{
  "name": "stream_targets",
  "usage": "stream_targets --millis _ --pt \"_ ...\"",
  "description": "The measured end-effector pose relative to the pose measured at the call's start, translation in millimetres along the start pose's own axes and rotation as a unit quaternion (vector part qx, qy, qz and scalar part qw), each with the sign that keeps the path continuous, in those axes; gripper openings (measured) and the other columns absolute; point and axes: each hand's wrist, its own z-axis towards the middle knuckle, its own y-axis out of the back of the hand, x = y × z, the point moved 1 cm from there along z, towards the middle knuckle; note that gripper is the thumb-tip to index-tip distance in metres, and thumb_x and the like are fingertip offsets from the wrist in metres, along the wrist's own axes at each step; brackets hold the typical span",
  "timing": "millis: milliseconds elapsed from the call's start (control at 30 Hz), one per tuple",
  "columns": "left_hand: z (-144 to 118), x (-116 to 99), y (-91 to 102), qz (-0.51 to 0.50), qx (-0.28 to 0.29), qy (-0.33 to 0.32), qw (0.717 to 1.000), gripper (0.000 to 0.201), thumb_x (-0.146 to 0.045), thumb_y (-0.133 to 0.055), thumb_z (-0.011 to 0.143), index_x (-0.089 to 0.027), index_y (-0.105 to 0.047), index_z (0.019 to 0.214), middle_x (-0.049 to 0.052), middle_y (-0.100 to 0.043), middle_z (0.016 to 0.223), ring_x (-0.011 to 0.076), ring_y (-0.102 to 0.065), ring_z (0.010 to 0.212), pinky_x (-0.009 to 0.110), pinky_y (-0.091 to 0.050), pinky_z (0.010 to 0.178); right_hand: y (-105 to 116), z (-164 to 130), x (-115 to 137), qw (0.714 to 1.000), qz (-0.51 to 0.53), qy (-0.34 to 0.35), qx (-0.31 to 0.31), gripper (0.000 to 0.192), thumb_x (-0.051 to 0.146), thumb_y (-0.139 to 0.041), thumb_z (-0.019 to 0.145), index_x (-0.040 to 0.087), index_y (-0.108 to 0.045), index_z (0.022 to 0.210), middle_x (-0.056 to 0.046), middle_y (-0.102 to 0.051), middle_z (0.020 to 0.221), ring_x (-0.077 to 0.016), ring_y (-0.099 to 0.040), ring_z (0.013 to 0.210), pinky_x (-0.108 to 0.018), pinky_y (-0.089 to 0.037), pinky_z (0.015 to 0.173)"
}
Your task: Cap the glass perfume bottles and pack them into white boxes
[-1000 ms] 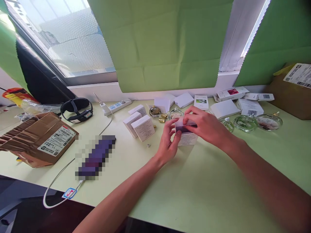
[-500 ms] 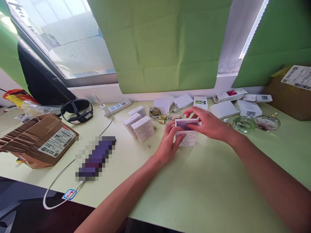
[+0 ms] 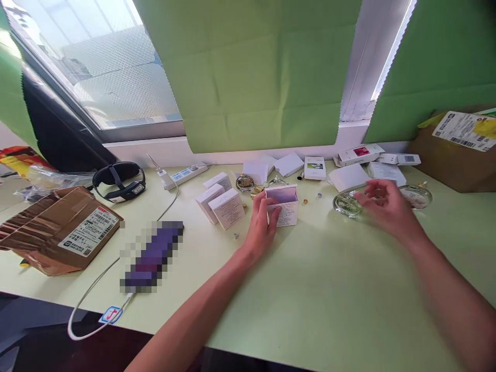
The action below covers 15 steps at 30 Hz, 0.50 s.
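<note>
A small white carton (image 3: 287, 213) printed with text stands upright, its top open and lilac inside. My left hand (image 3: 260, 222) holds it by the left side, thumb across the front and fingers behind. Over the glass perfume bottles at the right, my right hand (image 3: 391, 209) hovers with bent, parted fingers, slightly blurred, holding nothing I can see. Just left of its fingertips lies a clear round bottle (image 3: 346, 205). A further bottle with a gold neck (image 3: 417, 196) shows behind the hand. Several closed white cartons (image 3: 227, 209) stand to the left.
More bottles (image 3: 245, 182) and flat white boxes (image 3: 289, 164) lie toward the windowsill. Small caps (image 3: 306, 201) are scattered about. At the left are a cardboard parcel (image 3: 87, 235), a black headset (image 3: 120, 182), a power strip (image 3: 186, 175) and a blurred-out phone with a cable (image 3: 155, 256).
My right hand has left the carton's open top and moved right to the bottles. My left hand still holds the carton. The view has shifted slightly.
</note>
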Motion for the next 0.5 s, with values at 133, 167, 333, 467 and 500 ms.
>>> stream_targets --millis 133,167,333,467,500 --pt "1 0 1.5 0.013 0.022 0.001 1.000 0.026 -0.031 -0.051 0.099 -0.024 -0.046 0.124 0.014 -0.044 0.141 0.0229 -0.046 0.135 0.039 -0.046 0.105 -11 -9 -30 0.980 -0.145 -0.044 0.130 0.070 0.058 -0.071 0.076 0.024 -0.053 0.134 -0.015 -0.063 0.128 -0.0259 -0.065 0.082 -0.041 -0.051 0.073" --pt "1 1 2.0 0.017 0.021 0.007 1.000 0.026 -0.031 -0.051 0.099 -0.024 -0.047 0.124 0.014 -0.045 0.141 0.0231 -0.047 0.136 0.039 -0.046 0.106 -11 -9 -33 0.977 -0.154 -0.047 0.138 0.069 0.057 -0.068 0.078 0.022 -0.053 0.136 -0.016 -0.066 0.124 -0.0264 -0.066 0.079 -0.042 -0.051 0.074" --pt "5 5 5.1 0.019 -0.012 0.010 1.000 0.015 -0.030 -0.047 0.101 -0.023 -0.051 0.113 0.012 -0.051 0.136 0.0221 -0.052 0.129 0.039 -0.047 0.104 -16 -10 -32 0.976 -0.108 -0.041 0.187 0.060 0.055 -0.067 0.081 0.023 -0.059 0.131 -0.009 -0.073 0.109 -0.0256 -0.069 0.079 -0.041 -0.054 0.075" --pt "6 9 5.8 0.041 -0.020 0.002 0.999 0.018 -0.031 -0.048 0.101 -0.023 -0.051 0.116 0.013 -0.052 0.138 0.0239 -0.048 0.134 0.043 -0.044 0.107 -24 -27 -11 0.959 -0.003 -0.039 0.282 0.061 0.058 -0.069 0.080 0.027 -0.058 0.131 -0.008 -0.069 0.125 -0.0252 -0.070 0.089 -0.039 -0.055 0.078" --pt "6 10 5.5 0.048 -0.015 -0.001 0.999 0.020 -0.031 -0.047 0.101 -0.023 -0.051 0.119 0.013 -0.051 0.139 0.0247 -0.046 0.136 0.045 -0.043 0.109 -27 -32 -5 0.954 0.009 -0.036 0.296 0.060 0.058 -0.070 0.080 0.027 -0.059 0.130 -0.008 -0.068 0.128 -0.0257 -0.070 0.093 -0.039 -0.055 0.080"
